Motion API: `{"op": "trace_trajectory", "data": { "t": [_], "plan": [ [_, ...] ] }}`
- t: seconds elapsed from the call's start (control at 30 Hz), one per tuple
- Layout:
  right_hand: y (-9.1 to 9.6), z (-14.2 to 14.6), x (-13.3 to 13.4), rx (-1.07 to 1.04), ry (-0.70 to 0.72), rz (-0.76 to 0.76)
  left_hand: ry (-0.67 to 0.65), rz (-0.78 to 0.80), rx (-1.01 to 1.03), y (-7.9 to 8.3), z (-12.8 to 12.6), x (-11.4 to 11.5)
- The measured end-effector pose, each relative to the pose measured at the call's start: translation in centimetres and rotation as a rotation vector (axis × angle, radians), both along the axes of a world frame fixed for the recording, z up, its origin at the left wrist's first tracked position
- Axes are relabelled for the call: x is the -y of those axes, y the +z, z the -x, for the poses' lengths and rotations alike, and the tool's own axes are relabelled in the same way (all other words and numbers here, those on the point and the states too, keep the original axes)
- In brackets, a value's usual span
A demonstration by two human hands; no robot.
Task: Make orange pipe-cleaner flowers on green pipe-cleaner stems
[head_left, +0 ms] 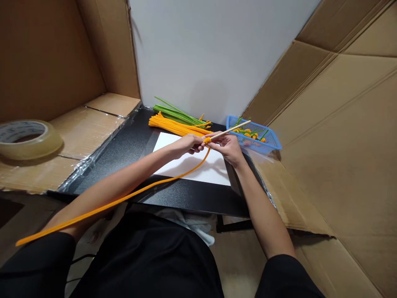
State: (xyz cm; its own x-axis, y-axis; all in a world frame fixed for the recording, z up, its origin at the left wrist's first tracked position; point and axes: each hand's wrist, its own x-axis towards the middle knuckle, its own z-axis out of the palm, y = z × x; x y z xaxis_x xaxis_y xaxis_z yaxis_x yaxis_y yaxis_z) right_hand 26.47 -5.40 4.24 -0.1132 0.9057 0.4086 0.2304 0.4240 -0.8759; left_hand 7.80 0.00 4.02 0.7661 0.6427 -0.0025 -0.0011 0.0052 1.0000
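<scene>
Both hands meet above a white sheet of paper (204, 167). My left hand (191, 144) is closed at the end of a thin wooden stick (232, 128), where an orange pipe cleaner (173, 179) is wound into a small coil. The pipe cleaner's long free end hangs from the coil and runs left across my forearm. My right hand (228, 147) is closed around the stick beside the coil, thumb and fingers pinching it. The stick points up and to the right. My fingers partly cover the coil.
Behind the hands lie a bundle of orange pipe cleaners (173, 125) and a green bundle (173, 111). A blue plastic basket (273, 140) holds several small orange-and-green pieces at the right. A roll of clear tape (51, 142) rests on cardboard (74, 124) at the left. Cardboard walls flank the black table (114, 161).
</scene>
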Motion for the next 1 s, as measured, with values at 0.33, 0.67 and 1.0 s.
{"op": "trace_trajectory", "data": {
  "t": [0.33, 0.67, 1.0],
  "plan": [
    [-0.4, 0.6, -0.1, -0.136, -0.033, 0.040, -0.145, 0.454, 0.012, 0.6, 0.9, -0.6],
    [-1.3, -0.1, -1.2, -0.305, -0.166, 0.088, 0.467, -0.880, -0.090, -0.6, 0.6, 0.2],
    [-1.1, 1.5, -0.7, -0.340, -0.175, 0.153, 0.551, -1.580, -0.075, -2.1, 1.0, -1.0]
  ]
}}
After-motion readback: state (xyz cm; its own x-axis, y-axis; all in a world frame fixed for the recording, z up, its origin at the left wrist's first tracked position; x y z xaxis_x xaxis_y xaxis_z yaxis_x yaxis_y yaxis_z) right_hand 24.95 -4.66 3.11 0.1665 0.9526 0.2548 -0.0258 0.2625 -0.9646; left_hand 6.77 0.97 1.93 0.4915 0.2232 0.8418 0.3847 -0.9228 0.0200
